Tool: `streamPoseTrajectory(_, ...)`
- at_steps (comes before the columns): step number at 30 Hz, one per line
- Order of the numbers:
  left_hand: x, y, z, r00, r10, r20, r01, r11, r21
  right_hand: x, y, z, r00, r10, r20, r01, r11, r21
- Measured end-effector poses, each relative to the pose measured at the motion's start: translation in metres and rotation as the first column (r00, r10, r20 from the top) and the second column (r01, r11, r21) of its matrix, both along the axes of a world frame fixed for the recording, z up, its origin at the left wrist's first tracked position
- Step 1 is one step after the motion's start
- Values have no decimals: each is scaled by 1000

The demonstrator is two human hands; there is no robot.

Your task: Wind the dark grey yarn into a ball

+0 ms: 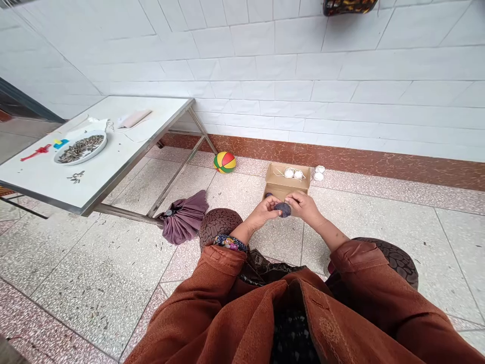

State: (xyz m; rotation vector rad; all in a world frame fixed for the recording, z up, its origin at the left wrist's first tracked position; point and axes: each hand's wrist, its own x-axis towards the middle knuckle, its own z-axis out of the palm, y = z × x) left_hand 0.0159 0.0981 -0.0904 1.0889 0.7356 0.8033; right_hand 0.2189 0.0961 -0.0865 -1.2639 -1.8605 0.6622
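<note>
Head view: hands just in front of a box's [280,193] near edge; floor [379,212] spreads wide rightward, table [117,149] edge well left. Left hand [265,212] fingers pinch one dark yarn ball [282,210]; right hand [303,206] fingers closed at its side, cannot tell on what. White balls: two in box's far half [293,174], two on floor beside it [319,173]. Yarn wound, roundish; box brown cardboard; floor speckled, hard.
</note>
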Motion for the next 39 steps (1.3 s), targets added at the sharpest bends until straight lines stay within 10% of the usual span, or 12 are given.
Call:
streamPoseTrajectory(5,-1,2,4,969,146,201,-127,986,-105,-13,-9,-17,994,52,101,-36,988,-152)
streamPoseTrajectory(12,-4,8,2,954,285,-93,-281,958,60,-21,-34,6,929,363,63,-358,930,-88)
streamPoseTrajectory(19,-1,-1,6,999,-5,-49,5,1000,16,-2,-10,19,994,99,-38,-98,995,22)
streamPoseTrajectory(24,-1,-5,12,971,59,232,-38,995,-98,-11,-4,-7,996,-92,-22,90,991,-95)
streamPoseTrajectory(33,-7,10,-4,954,297,45,-298,954,19,-34,-44,0,890,433,141,-410,897,-166)
streamPoseTrajectory(39,-6,5,1,990,132,-51,-129,989,68,-8,-25,38,976,210,-55,-210,978,2)
